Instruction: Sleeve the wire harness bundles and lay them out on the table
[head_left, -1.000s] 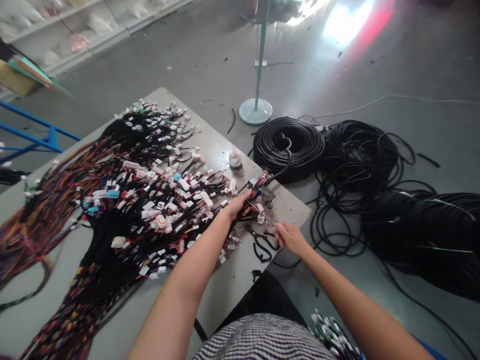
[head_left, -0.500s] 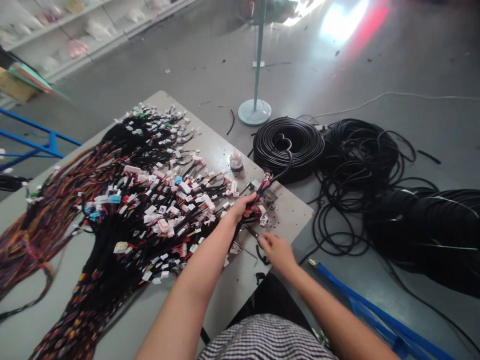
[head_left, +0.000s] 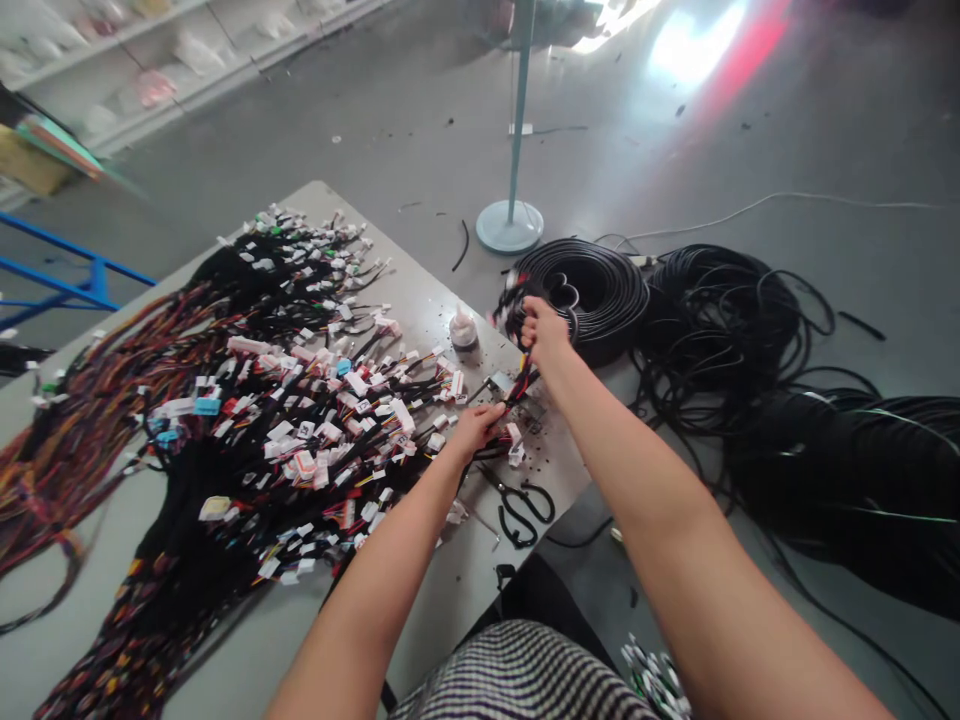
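Note:
My left hand (head_left: 476,423) is closed on a bundle of coloured wires (head_left: 504,405) near the table's right corner. My right hand (head_left: 541,328) has reached forward past the table edge and is closed round a black cable (head_left: 567,296) that leads from the big black cable coil (head_left: 592,290) on the floor. The red and coloured wire ends run between my two hands, over a small metal fixture (head_left: 501,382). Black-handled scissors (head_left: 517,505) lie on the table just below my left hand.
A large heap of wire harnesses with white connectors (head_left: 285,400) covers the grey table (head_left: 465,560). A small bottle (head_left: 463,330) stands near the far edge. More black cable coils (head_left: 825,440) lie on the floor at right. A pale stand base (head_left: 510,225) and a blue frame (head_left: 75,280) stand beyond.
My right hand has left the spot near the scissors and moved forward to grasp the black cable at the coil. My left hand has stayed on the wire bundle.

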